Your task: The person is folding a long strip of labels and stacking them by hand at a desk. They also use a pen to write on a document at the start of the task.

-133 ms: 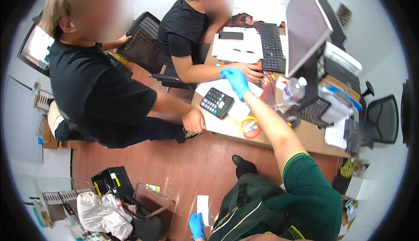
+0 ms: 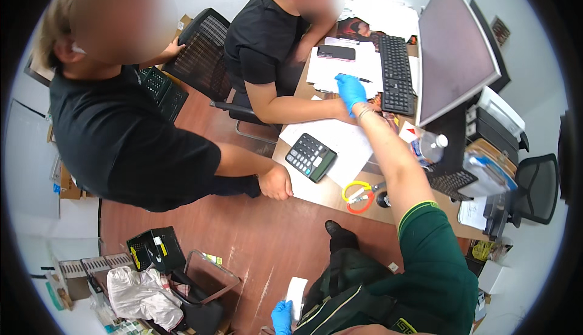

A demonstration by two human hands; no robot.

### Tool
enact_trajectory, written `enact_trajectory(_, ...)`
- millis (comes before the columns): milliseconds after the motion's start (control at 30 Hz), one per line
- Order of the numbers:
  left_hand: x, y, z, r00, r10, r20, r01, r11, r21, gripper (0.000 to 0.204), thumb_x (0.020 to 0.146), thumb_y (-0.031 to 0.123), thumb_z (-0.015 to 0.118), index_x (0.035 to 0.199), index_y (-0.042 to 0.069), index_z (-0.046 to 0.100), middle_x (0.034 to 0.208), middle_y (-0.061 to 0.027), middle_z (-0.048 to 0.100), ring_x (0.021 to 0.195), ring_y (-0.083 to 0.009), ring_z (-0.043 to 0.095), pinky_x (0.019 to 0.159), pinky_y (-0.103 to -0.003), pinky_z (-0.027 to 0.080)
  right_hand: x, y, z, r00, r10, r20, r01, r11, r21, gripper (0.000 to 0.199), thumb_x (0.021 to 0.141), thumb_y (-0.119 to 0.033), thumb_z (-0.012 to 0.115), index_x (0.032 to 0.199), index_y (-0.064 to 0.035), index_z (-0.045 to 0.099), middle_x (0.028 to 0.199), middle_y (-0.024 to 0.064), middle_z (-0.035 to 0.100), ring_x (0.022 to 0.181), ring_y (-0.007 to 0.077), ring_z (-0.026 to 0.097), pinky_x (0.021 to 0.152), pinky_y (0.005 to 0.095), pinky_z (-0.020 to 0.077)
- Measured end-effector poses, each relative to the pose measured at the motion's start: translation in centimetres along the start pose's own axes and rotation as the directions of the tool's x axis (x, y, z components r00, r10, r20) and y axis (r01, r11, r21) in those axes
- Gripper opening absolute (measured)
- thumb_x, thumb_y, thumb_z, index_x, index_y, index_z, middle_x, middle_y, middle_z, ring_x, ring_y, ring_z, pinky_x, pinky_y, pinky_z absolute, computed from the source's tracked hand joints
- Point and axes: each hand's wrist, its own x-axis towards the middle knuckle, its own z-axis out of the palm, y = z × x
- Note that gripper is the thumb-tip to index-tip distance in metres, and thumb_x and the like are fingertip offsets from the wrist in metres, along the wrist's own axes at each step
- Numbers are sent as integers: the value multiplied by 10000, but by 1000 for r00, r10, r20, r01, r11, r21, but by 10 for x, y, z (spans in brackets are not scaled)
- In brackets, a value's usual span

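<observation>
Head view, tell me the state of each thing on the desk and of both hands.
Right hand: gloved, over the papers, near a pen.
Left hand: gloved, holding a white slip.
Phone: screen dark.
Monitor: blank.
Calculator: flat on desk.
Bottle: capped.

My wooden desk [image 2: 316,198] carries a calculator [image 2: 311,156], papers [image 2: 340,141] and a keyboard [image 2: 396,74]. A monitor [image 2: 452,50] stands there too.
</observation>
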Motion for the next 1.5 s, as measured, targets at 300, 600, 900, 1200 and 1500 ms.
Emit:
enact_trajectory(300, -25, -59, -21, 976, 188, 109, -30, 613, -790, 204, 874, 242, 585, 990, 77, 613, 1067, -164, 529, 989, -295, 471, 939, -492, 345, 39, 82, 86, 940, 47, 338, 212, 695, -687, 163, 849, -105, 531, 904, -102, 685, 912, 106, 674, 879, 250, 665, 751, 405, 516)
enact_trajectory(600, -17, -7, -9, 992, -111, -62, 118, 985, 125, 128, 890, 159, 583, 907, 34, 605, 800, -67, 582, 714, -171, 503, 668, -348, 442, 60, 76, 69, 970, -13, 244, 191, 665, -722, 156, 829, -122, 564, 864, -107, 716, 901, 96, 669, 872, 248, 653, 701, 393, 504)
enact_trajectory(900, -9, 31, -11, 1000, 8, 6, -9, 963, 269, 219, 872, 195, 625, 943, -10, 658, 757, -122, 657, 662, -138, 566, 645, -322, 480, -11, -69, -93, 847, 90, -523, 98, 942, 322, 150, 838, -197, 682, 914, -68, 671, 841, 97, 652, 766, 223, 623, 687, 351, 487)
enact_trajectory(1200, 49, 92, 16, 907, 328, 265, -381, 907, 181, 212, 862, 213, 634, 832, 4, 617, 724, -112, 574, 681, -122, 521, 635, -321, 440, -395, -100, -158, 717, 416, 559, -621, 17, 784, 234, 946, -282, 582, 908, -82, 466, 755, 45, 542, 573, 138, 572, 535, 289, 513)
enact_trajectory(1500, 133, 250, 126, 755, 551, 356, -651, 696, 301, 243, 846, 264, 629, 905, 29, 651, 849, -162, 661, 740, -243, 634, 708, -352, 487, -427, -87, -149, 726, 390, 567, -627, 36, 778, 146, 955, -192, 559, 983, -53, 522, 863, 102, 612, 735, 217, 676, 683, 339, 567)
